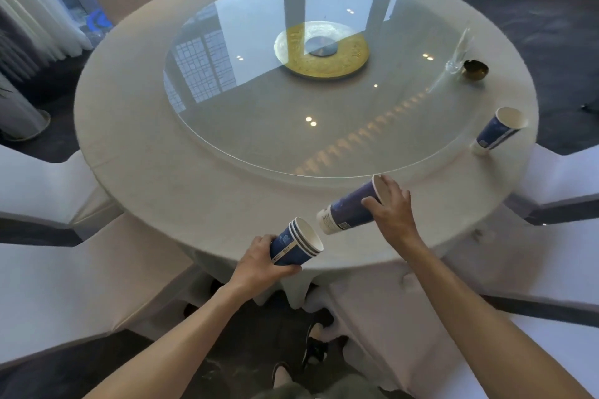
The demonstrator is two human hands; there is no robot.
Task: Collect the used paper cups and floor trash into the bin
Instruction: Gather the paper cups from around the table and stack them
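Note:
My left hand (pixel 259 261) grips a nested stack of blue paper cups (pixel 296 241) near the table's front edge, mouths pointing right. My right hand (pixel 393 207) holds a single blue paper cup (pixel 348 209) by its rim, tilted with its white base toward the stack's opening, a small gap between them. Another blue paper cup (pixel 499 131) stands alone at the right edge of the round white-clothed table (pixel 146 139). No bin is in view.
A glass turntable (pixel 259 107) with a gold centre disc (pixel 324 50) fills the table's middle. A clear glass (pixel 458 52) and a dark ashtray (pixel 475 70) sit at the far right. White-covered chairs (pixel 48 185) ring the table. Dark carpet lies below.

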